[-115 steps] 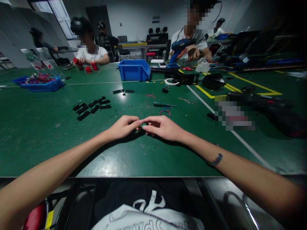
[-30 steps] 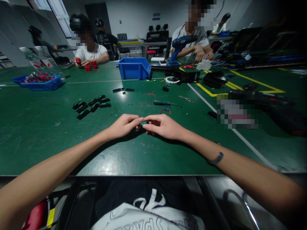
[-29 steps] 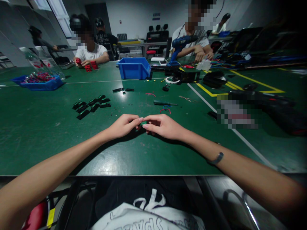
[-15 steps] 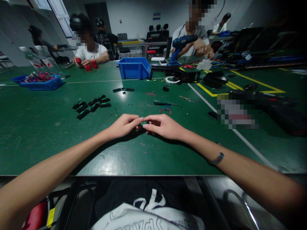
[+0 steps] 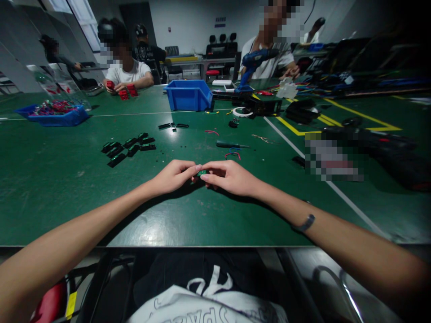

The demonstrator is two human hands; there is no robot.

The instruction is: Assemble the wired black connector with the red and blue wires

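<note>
My left hand [image 5: 174,176] and my right hand [image 5: 231,178] meet fingertip to fingertip just above the green table. Between them is a small green circuit board [image 5: 202,172], mostly covered by the fingers. Thumb and fingers of each hand are closed on it, one from either side. Beyond the left hand lies a group of small black pieces with green boards [image 5: 117,160], several in loose rows. A dark green-handled screwdriver [image 5: 226,144] rests past the right hand, with short red and blue wires [image 5: 233,155] in front of it.
Farther off stand a blue bin [image 5: 187,96], a blue tray of coloured wires [image 5: 57,114] and a blue power drill [image 5: 253,67]. Small black parts [image 5: 173,127] lie mid-table. A black bulky object [image 5: 384,148] is at right. Co-workers sit across the table.
My hands and the circuit board look the same as before. Across the table, the co-worker on the right has raised one arm toward the head, away from the drill.
</note>
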